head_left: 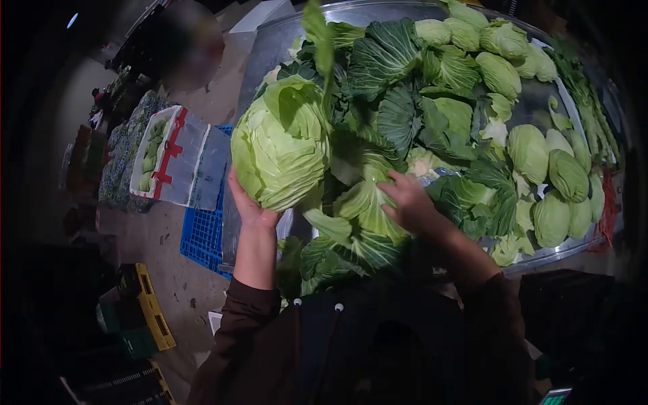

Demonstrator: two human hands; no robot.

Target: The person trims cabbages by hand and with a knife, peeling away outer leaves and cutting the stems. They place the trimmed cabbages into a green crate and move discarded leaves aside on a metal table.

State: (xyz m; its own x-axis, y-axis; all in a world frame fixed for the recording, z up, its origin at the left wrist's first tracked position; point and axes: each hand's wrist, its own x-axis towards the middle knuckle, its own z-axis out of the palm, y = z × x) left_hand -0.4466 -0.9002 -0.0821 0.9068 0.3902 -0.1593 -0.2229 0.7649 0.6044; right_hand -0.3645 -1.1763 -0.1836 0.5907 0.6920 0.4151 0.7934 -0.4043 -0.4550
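Note:
A large pale green cabbage (280,145) rests in my left hand (251,206), whose fingers and palm cup it from below and the left side. One outer leaf peels away from its top. Over the loose cabbage leaves (374,196) in front of me is my right hand (412,206), its fingers parted and pointing left, with fingertips right at a light green leaf. A long leaf (317,40) stands up, blurred, beyond the held cabbage. Dark green outer leaves (385,57) lie heaped across the middle of the metal table (253,67).
Trimmed cabbages (528,154) are grouped at the table's right, and more cabbages (499,74) lie at the back right. Long green stalks (590,101) line the right edge near red netting (605,209). On the left are a white box (190,158) with red tape and a blue crate (202,236).

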